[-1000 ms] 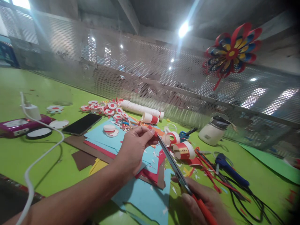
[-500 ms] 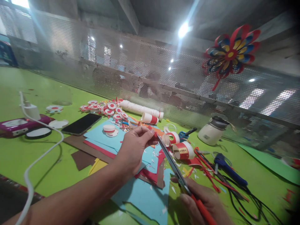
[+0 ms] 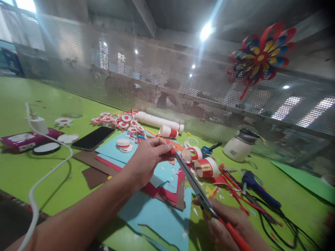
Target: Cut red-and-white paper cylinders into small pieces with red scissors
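Nearest me, my right hand (image 3: 230, 226) is closed round the red plastic handles of a pair of long steel-bladed scissors (image 3: 195, 184), low at the right edge of the view. The blades run up and left from there, and their tips meet a small red paper scrap (image 3: 171, 151) that my left hand (image 3: 146, 162) pinches between thumb and fingertips, just above the lime-green counter (image 3: 31, 170). So both hands are full: right gripping the tool, left narrowed to a fine pinch on the scrap.

To do this cut well, I judge the left hand should keep the scrap taut and its fingertips back from the blade line, while the right hand closes in short bites near the tips. The scrap is tiny, mostly hidden by my fingers, so I cannot tell its outline.

Under the hands lie overlapping sheets of light blue, red and brown card (image 3: 159, 216) strewn with trimmings. Just beyond stands a red-and-white rolled paper cup (image 3: 206, 167), with a black phone (image 3: 92, 138) lying flat to the left. Farther back are a scatter of red-and-white paper discs (image 3: 117, 122) and a white jar (image 3: 239, 146). A perforated metal screen (image 3: 131, 69) carries a multicoloured paper flower (image 3: 260, 57)
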